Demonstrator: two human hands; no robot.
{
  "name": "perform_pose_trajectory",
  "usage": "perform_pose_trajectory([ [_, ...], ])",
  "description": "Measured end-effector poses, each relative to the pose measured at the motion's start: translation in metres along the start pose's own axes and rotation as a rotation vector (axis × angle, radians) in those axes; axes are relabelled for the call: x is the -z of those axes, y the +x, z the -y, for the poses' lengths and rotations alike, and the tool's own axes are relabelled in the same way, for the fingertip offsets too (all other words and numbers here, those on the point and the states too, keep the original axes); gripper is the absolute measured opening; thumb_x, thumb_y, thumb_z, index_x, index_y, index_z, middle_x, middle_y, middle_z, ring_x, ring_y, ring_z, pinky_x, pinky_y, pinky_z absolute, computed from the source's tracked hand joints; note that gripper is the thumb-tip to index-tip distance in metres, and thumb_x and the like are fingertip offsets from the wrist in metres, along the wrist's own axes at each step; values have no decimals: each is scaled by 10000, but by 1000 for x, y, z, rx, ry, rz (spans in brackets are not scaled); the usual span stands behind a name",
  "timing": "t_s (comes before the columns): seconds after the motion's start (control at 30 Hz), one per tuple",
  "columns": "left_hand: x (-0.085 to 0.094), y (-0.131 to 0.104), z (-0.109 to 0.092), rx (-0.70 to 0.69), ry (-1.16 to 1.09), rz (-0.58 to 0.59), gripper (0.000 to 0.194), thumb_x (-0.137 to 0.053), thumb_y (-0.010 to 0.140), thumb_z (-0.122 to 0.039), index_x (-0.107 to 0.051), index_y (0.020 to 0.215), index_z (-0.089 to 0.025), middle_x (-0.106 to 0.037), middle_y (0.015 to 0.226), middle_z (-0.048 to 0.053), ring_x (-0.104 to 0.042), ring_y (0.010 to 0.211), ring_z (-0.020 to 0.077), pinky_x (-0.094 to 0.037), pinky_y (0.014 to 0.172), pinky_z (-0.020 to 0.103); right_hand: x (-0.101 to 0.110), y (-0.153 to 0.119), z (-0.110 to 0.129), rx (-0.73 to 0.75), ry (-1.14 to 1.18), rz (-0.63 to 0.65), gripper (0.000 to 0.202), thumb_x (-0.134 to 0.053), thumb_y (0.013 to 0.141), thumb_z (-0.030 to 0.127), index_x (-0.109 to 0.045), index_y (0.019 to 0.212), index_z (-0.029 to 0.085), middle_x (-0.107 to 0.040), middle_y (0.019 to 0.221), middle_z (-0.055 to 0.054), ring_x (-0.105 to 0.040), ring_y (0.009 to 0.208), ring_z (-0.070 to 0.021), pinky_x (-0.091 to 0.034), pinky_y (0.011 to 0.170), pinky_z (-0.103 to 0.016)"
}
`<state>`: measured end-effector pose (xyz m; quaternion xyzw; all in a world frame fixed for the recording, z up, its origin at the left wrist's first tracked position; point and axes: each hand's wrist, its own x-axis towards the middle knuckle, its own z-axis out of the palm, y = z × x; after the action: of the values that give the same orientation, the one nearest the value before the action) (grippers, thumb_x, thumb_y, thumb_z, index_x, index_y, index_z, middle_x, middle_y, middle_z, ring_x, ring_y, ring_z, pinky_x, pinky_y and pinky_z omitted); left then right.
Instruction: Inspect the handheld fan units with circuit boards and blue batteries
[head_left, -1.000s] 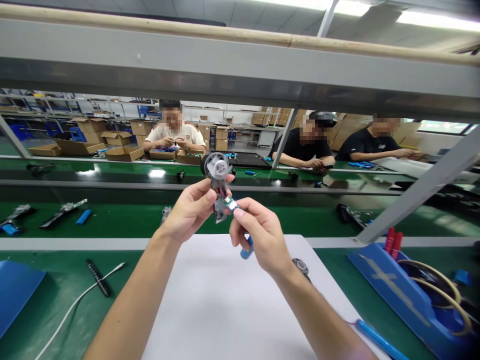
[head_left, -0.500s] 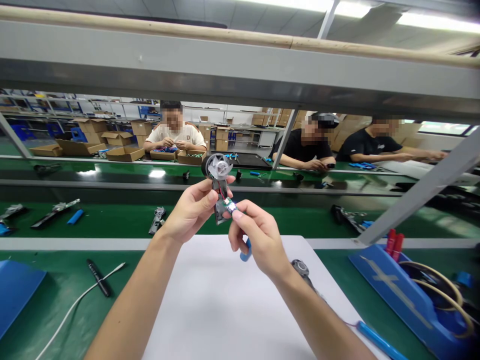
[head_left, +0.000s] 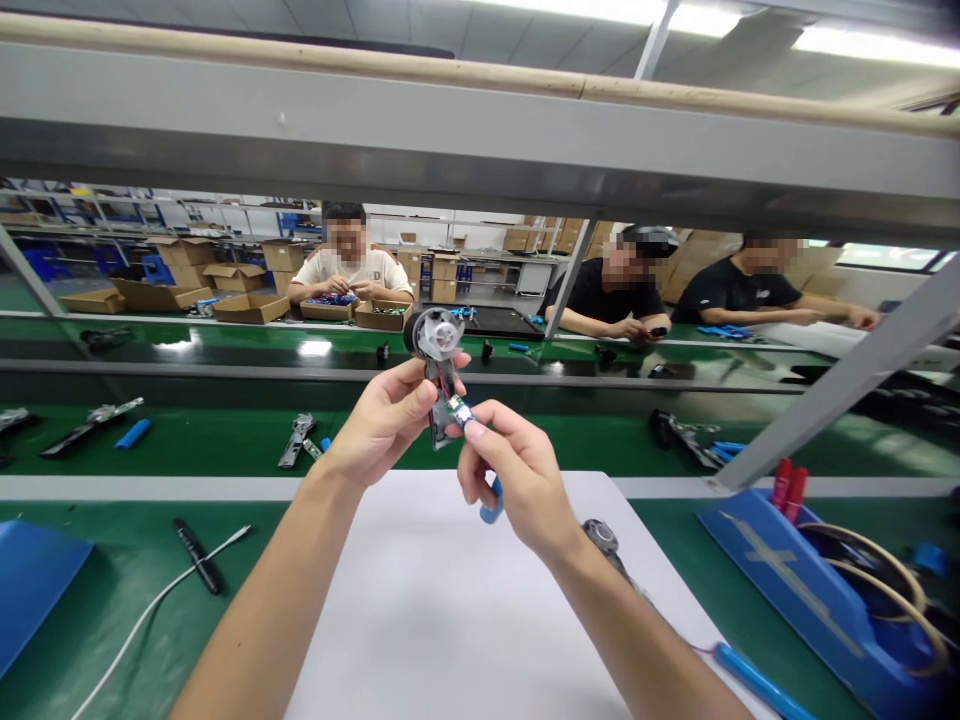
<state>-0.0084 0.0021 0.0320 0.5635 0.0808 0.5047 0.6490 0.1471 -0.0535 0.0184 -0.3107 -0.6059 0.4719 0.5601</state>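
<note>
My left hand [head_left: 390,415] is closed around a grey handheld fan housing [head_left: 441,432], raised above the white sheet. At its top sits a round motor part with clear vanes [head_left: 436,332]. Thumb and forefinger of my right hand [head_left: 517,465] pinch a small green circuit board [head_left: 460,408] close against the housing. Thin red wires run from the board up into the housing. Below my right fingers a blue cylindrical battery [head_left: 492,502] shows in part; whether my fingers grip it is hidden.
A white sheet [head_left: 450,620] covers the bench before me. Right are another fan part [head_left: 601,538], a blue battery [head_left: 757,680] and a blue bin [head_left: 795,600]. A black marker [head_left: 196,555] and white cable [head_left: 154,605] lie left. Three people sit across, beyond a green conveyor [head_left: 225,440] carrying parts.
Parts on the near conveyor have shifted left, while those on the far strip have shifted slightly right. Both my hands and what they hold stay nearly still.
</note>
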Motion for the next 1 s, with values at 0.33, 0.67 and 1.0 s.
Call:
perform_pose_trajectory([
  [0.33, 2, 0, 1, -3, 17, 2, 379, -756, 837, -367, -735, 1163, -174, -645, 926, 46, -589, 687, 91, -519, 594, 199, -1, 1, 0, 1, -11, -1, 209, -520, 936, 365, -559, 857, 176, -564, 467, 43, -346, 373, -68, -287, 388, -192],
  [0.67, 2, 1, 1, 3, 6, -16, 397, -765, 832, -351, -712, 1174, -158, -641, 941, 52, -604, 716, 109, -513, 608, 218, -1, -1, 1, 5, -24, -25, 228, -528, 938, 395, -496, 840, 192, -557, 475, 51, -363, 388, -70, -279, 387, -182],
  [1.0, -28, -2, -1, 33, -130, -243, 453, -805, 760, -374, -620, 1149, -236, -577, 921, 6, -558, 804, 126, -490, 623, 218, -4, 3, -8, -84, -68, -64, 253, -504, 942, 424, -499, 827, 199, -483, 493, 69, -355, 425, -81, -257, 413, -207],
])
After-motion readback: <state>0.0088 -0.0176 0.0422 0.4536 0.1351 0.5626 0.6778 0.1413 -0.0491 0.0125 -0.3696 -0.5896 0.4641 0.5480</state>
